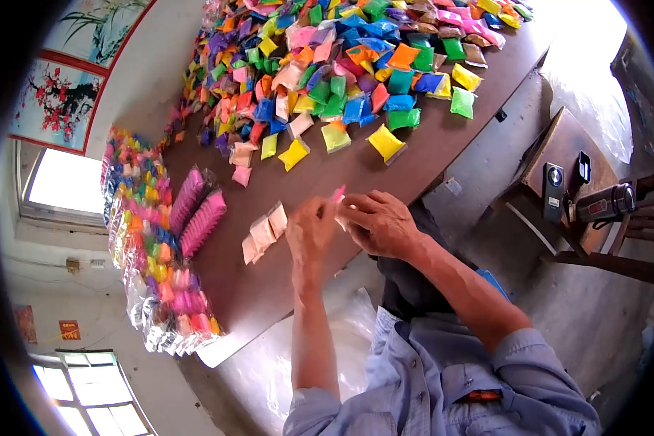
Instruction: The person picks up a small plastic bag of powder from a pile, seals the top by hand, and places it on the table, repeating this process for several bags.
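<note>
Blue-sleeved arms end in left hand (312,231) and right hand (381,221), both pinched around one pink packet (339,193); slack fingers may drop it off the table (429,145)'s near edge.

Light blue button shirt (443,378), sleeves (538,349) rolled, dark trousers (407,287).

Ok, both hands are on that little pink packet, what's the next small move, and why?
Probably set the pink packet down by the beige packets on the table. The left hand and right hand pinch it together just above the table edge, and that small row lies right beside the left hand.
</note>
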`<move>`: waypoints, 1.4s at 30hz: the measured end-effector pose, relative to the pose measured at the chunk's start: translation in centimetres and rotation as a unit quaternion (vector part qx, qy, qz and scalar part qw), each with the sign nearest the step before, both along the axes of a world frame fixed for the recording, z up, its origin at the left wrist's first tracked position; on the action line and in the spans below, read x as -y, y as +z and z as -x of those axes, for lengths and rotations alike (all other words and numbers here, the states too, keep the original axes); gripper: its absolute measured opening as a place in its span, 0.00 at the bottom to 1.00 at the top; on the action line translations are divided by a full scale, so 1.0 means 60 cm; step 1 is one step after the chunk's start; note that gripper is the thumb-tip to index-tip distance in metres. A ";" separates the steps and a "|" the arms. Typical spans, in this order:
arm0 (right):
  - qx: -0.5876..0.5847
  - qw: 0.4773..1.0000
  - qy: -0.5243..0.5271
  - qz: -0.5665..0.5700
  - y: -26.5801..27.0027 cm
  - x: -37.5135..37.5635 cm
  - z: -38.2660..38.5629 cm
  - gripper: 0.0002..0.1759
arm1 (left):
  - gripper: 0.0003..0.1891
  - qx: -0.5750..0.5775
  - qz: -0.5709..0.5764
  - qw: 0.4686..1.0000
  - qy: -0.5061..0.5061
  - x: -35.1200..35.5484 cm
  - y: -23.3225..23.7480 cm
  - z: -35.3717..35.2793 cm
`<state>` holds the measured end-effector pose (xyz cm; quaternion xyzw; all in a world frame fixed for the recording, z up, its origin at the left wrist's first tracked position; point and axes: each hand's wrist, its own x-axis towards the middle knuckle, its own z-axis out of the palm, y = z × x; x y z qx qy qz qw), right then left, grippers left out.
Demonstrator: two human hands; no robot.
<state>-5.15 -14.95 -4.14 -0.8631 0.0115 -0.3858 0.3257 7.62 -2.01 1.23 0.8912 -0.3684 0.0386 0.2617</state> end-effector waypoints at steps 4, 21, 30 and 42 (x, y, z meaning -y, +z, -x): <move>-0.002 1.000 0.002 0.004 0.002 -0.002 -0.005 0.15 | 0.11 0.036 -0.035 0.998 -0.022 0.009 0.001 -0.008; 0.017 1.000 -0.003 0.017 -0.007 -0.001 -0.007 0.14 | 0.06 -0.063 0.078 0.995 -0.003 -0.039 -0.004 0.037; -0.007 1.000 -0.003 0.019 0.002 0.000 -0.005 0.13 | 0.06 -0.030 0.079 0.993 0.085 -0.053 -0.035 0.006; -0.018 0.999 -0.014 0.022 0.000 -0.006 -0.003 0.15 | 0.07 0.014 0.071 0.993 0.088 -0.068 -0.050 0.046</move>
